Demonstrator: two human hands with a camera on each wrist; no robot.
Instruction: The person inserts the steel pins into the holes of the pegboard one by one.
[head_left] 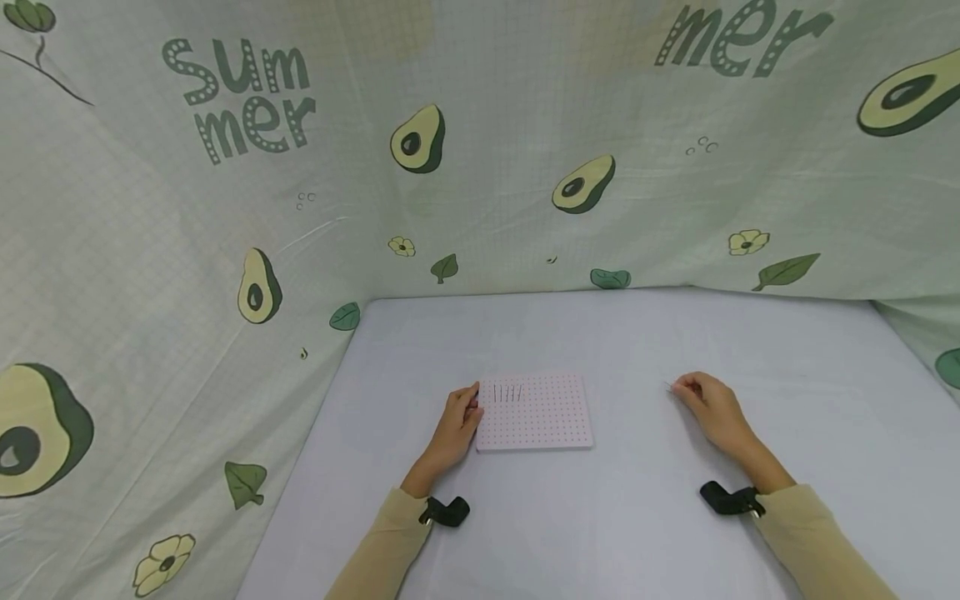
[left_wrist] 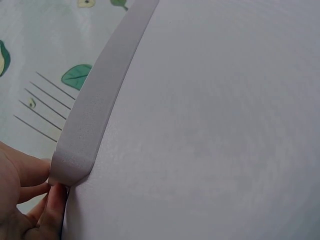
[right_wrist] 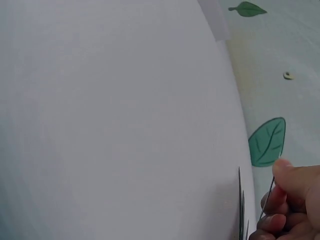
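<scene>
A pale pink board [head_left: 536, 425] with rows of small holes lies flat on the table. Several thin dark pins [head_left: 507, 393] stand in a row near its upper left; in the left wrist view the pins [left_wrist: 50, 95] rise side by side above the board's edge. My left hand [head_left: 452, 429] grips the board's left side, thumb and fingers pinching its corner. Off to the right of the board, my right hand [head_left: 716, 417] pinches a thin metal pin [right_wrist: 270, 192] between thumb and fingers. Beside that hand, more dark pins [right_wrist: 241, 205] show in the right wrist view.
The table [head_left: 570, 525] has a plain white cover. A curtain [head_left: 495, 75] printed with avocados and leaves hangs behind it and along the left side. Each wrist wears a black camera mount, such as the left mount [head_left: 447, 512].
</scene>
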